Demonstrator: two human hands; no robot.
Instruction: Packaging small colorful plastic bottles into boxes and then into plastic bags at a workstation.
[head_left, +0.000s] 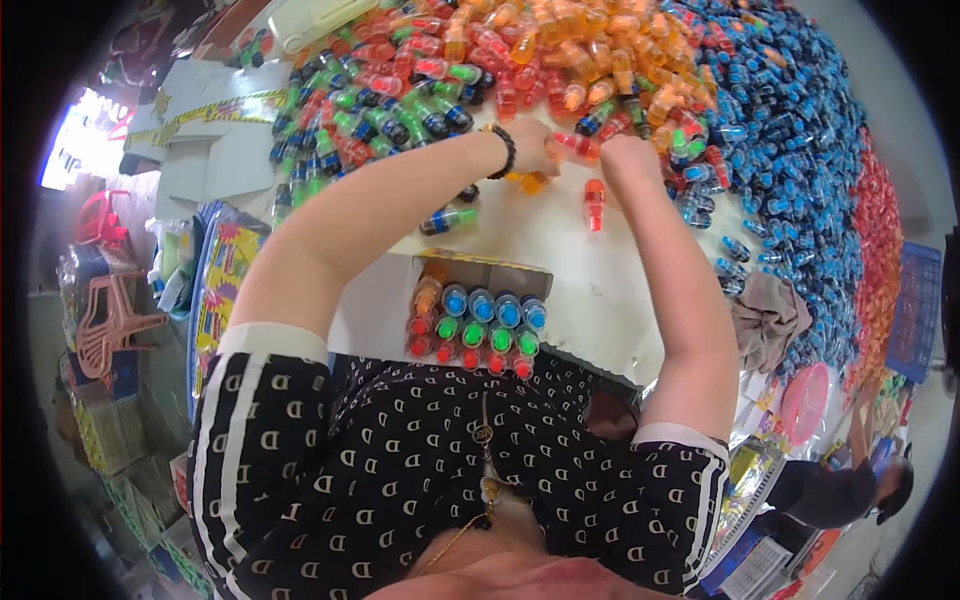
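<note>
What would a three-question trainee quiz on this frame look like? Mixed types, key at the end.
1. Multiple choice: In the open box, which colour are most caps in the back row, nearest the top of the picture?
A) red
B) blue
C) green

2. True or false: A dark bracelet is worn on the wrist of the left hand.

3. Fill the gap: The big pile of blue bottles lies toward the ____ side of the picture.

Key: 1 B; 2 true; 3 right.
</note>
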